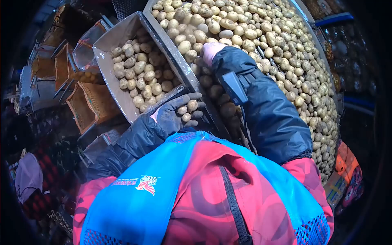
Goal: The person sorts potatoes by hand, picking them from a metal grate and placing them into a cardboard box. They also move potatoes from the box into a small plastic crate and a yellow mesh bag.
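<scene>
My left hand (168, 116), in a dark glove, is turned palm up with its fingers partly curled. Three small potatoes (187, 111) rest in it, beside the near end of a grey-walled tray (107, 73) that contains several potatoes (141, 73). My right hand (211, 52) reaches over the left edge of a large heap of potatoes (281, 45). Only a pinkish part shows at the end of the dark sleeve; its fingers are hidden or lost in shadow among the potatoes, so what they hold cannot be made out.
A dark metal rim (171, 49) divides the tray from the heap. Orange-sided open bags or crates (92, 104) stand at the left. At the lower left is a person in a light purple head covering (28, 177). An orange item (346, 161) lies beyond the heap at right.
</scene>
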`<state>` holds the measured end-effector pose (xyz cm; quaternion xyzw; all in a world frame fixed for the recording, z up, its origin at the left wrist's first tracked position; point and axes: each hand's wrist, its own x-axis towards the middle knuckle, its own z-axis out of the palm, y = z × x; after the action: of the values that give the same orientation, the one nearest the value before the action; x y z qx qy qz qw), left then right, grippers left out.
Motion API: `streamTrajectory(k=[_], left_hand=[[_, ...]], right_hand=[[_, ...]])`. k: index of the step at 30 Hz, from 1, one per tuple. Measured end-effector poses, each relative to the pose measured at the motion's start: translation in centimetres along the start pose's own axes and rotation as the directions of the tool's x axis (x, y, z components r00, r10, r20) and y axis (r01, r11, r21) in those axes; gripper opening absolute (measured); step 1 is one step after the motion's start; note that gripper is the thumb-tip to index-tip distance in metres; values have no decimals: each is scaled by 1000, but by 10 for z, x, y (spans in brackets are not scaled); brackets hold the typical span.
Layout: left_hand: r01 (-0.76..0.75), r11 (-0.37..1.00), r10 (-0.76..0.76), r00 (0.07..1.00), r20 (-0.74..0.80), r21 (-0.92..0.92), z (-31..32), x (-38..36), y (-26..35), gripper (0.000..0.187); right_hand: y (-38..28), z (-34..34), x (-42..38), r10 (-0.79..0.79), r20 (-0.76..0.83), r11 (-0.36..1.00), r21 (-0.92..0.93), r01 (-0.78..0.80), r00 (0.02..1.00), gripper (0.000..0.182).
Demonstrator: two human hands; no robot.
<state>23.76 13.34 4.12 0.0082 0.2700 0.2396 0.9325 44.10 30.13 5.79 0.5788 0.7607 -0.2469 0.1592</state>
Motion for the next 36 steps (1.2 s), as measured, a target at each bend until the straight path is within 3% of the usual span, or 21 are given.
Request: streamTrajectory(k=[3, 5, 7, 9, 10, 11, 13, 14, 15, 17, 18, 22, 25, 26, 27, 28, 29, 30, 31, 33, 36], left_hand=[[-52, 991, 55, 998, -21, 125, -3, -5, -3, 51], [-68, 988, 76, 996, -50, 140, -9, -5, -4, 55], [-85, 986, 98, 992, -81, 146, -17, -5, -8, 59], [-100, 994, 100, 995, -7, 38, -22, -2, -10, 69], [-99, 994, 101, 994, -32, 53, -14, -2, -9, 74], [-99, 994, 101, 994, -29, 49, -13, 0, -9, 74], [-87, 996, 87, 996, 24, -13, -13, 3, -5, 72], [-86, 996, 86, 996, 27, -23, -19, 6, -6, 69], [-95, 995, 96, 995, 22, -25, -21, 6, -6, 69], [-77, 991, 84, 994, 65, -110, -28, 4, -6, 65], [-77, 987, 95, 987, 129, -140, -30, 2, -6, 63], [-118, 983, 133, 986, 98, -141, -30, -1, -6, 63], [-131, 981, 148, 982, 115, -144, -29, -4, -8, 63], [-135, 977, 154, 982, 107, -167, -27, -5, -9, 63], [-145, 976, 162, 982, 100, -160, -24, -7, -9, 63], [-144, 979, 152, 987, 49, -143, -15, -9, -9, 62], [-137, 983, 137, 991, -4, -125, -8, -10, -11, 62], [-104, 981, 122, 986, 110, -161, -8, -7, -16, 59], [-65, 979, 109, 968, 225, -191, -9, -5, -20, 56], [27, 968, 49, 954, 294, -250, -3, 0, -25, 51], [189, 914, -28, 912, 410, -358, -1, 3, -28, 44]], right_hand=[[4, 6, -1, 15, -51, 999, 44, -13, 999, 42], [23, 6, -25, 42, -189, 931, 365, 31, 981, 46], [32, 5, -47, 172, -156, 708, 706, -12, 973, 38], [38, 4, -68, 63, -89, 538, 842, 41, 994, 33], [25, -7, -85, -79, -14, 472, 880, 49, 997, 29], [16, -16, -95, -165, 79, 481, 876, 11, 983, 30], [9, 0, -76, -191, -346, 780, 515, 355, 919, 29], [1, -3, -70, -61, -288, 935, 319, 156, 956, 27], [-11, -3, -59, -123, -299, 992, -11, 125, 946, 28], [-29, 14, -34, -218, -124, 961, -200, 191, 968, 31], [-42, 18, -35, -196, -123, 946, -287, 154, 973, 33], [-34, 20, -15, -211, -180, 968, -176, 180, 961, 35], [-2, 24, -41, -196, -361, 909, 281, 307, 912, 33], [7, 41, -48, -56, -498, 883, 380, 276, 865, 41], [-5, 25, -85, 98, -432, 788, 583, 195, 897, 47], [1, 39, -96, 112, -549, 836, 502, 220, 828, 45], [-7, 48, -117, 145, -441, 593, 755, 279, 886, 45], [-20, 47, -144, 80, -499, 623, 701, 347, 863, 45], [-23, 53, -165, -62, -359, 659, 686, 308, 931, 43], [-36, 49, -198, -246, -380, 775, 475, 416, 892, 45], [-15, 67, -200, 97, -394, 850, 511, 130, 914, 43]])
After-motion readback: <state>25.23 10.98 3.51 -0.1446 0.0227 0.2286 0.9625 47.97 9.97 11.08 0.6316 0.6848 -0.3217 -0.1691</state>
